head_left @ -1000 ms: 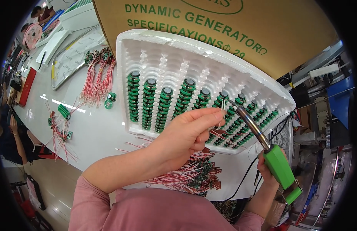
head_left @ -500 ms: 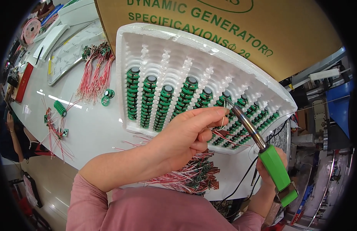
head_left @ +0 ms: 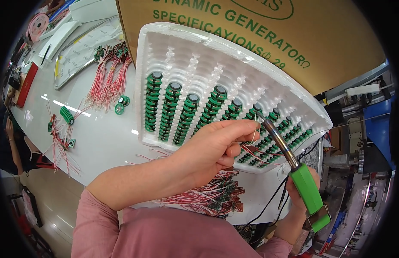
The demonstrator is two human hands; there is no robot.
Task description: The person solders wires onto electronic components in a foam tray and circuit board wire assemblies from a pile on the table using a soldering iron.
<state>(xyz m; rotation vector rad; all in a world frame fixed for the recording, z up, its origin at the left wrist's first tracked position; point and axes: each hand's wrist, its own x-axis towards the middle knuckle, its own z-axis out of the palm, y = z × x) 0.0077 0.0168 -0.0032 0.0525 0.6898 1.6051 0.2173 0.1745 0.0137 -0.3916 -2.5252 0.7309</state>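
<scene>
My left hand (head_left: 214, 144) is closed in a pinch on a thin, pale solder wire (head_left: 254, 138), which loops by the fingertips. My right hand (head_left: 295, 195) grips a soldering iron (head_left: 305, 187) by its green handle, lower right. The iron's tip meets the wire's end, close to my left fingertips, over the rows of small round green-and-black speakers (head_left: 214, 96). They stand in stacks in a white foam tray (head_left: 178, 29). Red and white wires with a small board stick out below my left fingers; whether those fingers hold them is hidden.
Bundled red-and-white wires with circuit boards (head_left: 214, 200) lie under my left forearm; more wire bundles (head_left: 107, 81) lie left of the tray. Loose speakers (head_left: 120, 106) sit beside them. A cardboard box (head_left: 337, 47) stands behind the tray. Black cables (head_left: 272, 200) hang near my right hand.
The whole view has shifted slightly, so the tray and box sit a little farther right. Both hands keep their hold, and the iron's tip stays at the wire.
</scene>
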